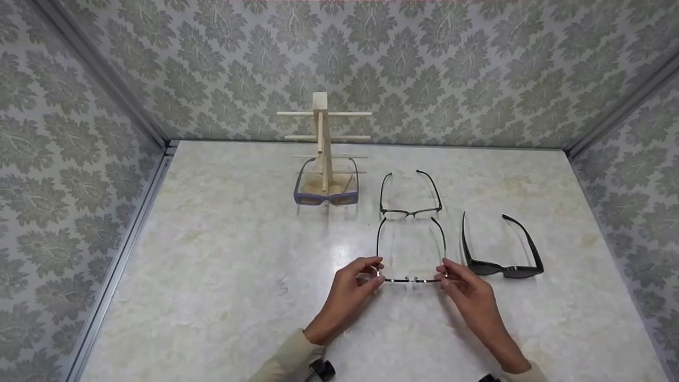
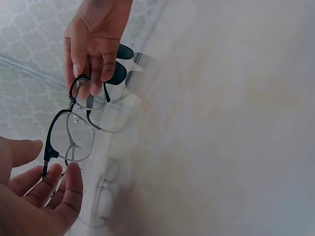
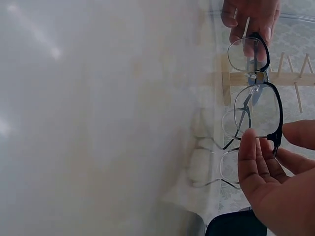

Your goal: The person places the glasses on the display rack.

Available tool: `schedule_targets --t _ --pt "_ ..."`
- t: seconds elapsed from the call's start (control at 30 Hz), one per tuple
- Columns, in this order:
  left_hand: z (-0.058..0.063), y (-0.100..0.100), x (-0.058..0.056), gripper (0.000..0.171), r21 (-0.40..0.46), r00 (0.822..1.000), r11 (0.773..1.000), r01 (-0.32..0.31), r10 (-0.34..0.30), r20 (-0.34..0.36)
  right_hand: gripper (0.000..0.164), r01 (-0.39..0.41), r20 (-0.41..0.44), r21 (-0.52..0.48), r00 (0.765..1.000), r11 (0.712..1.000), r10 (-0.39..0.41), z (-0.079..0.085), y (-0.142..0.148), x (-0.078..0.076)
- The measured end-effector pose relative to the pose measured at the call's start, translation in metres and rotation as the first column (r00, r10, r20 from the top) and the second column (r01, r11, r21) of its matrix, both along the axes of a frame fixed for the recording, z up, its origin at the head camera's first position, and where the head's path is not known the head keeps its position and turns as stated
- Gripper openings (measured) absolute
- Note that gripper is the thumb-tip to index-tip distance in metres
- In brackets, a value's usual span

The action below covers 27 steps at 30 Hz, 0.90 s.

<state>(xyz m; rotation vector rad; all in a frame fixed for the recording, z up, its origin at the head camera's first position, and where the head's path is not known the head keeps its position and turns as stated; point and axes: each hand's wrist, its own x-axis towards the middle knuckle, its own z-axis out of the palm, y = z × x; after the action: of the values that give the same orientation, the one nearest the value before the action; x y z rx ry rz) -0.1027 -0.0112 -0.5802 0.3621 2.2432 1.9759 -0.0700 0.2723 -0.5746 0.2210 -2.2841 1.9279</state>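
Both hands hold a pair of eyeglasses point(image 1: 395, 280) with a black upper rim and clear lenses, its temples unfolded and pointing away from me. My left hand point(image 1: 345, 292) pinches one temple near the hinge, thumb and fingers on either side. At the opposite hinge, my right hand point(image 1: 473, 294) grips the other temple the same way. The right wrist view shows the dark browline point(image 3: 279, 105) above the table. Just beyond lies a second pair of black-rimmed eyeglasses point(image 1: 411, 213), temples unfolded. Black sunglasses point(image 1: 522, 273) rest to the right of my right hand.
A wooden rack point(image 1: 320, 101) with several horizontal pegs stands at the back of the marbled table point(image 1: 212, 297). Purple-blue framed sunglasses point(image 1: 327, 199) sit low on its front. Patterned panels point(image 1: 371, 58) enclose the table at the back and sides.
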Motion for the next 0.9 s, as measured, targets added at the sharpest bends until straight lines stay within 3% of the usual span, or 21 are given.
schedule_targets --t 0.27,0.6,0.9 --pt "0.006 -0.006 0.001 0.040 0.023 0.999 1.000 0.001 0.000 -0.054 0.044 -0.025 -0.053 -0.036 0.998 0.999 0.024 0.004 -0.007 -0.001" --pt "0.013 -0.017 0.001 0.042 0.036 0.987 0.999 -0.010 0.016 -0.163 0.046 0.000 -0.172 0.042 0.985 0.999 0.007 0.009 -0.018 -0.006" --pt "0.018 -0.030 0.002 0.043 0.037 0.987 0.998 -0.049 0.054 -0.152 0.046 -0.027 -0.174 0.055 0.984 0.998 0.037 0.011 -0.032 -0.012"
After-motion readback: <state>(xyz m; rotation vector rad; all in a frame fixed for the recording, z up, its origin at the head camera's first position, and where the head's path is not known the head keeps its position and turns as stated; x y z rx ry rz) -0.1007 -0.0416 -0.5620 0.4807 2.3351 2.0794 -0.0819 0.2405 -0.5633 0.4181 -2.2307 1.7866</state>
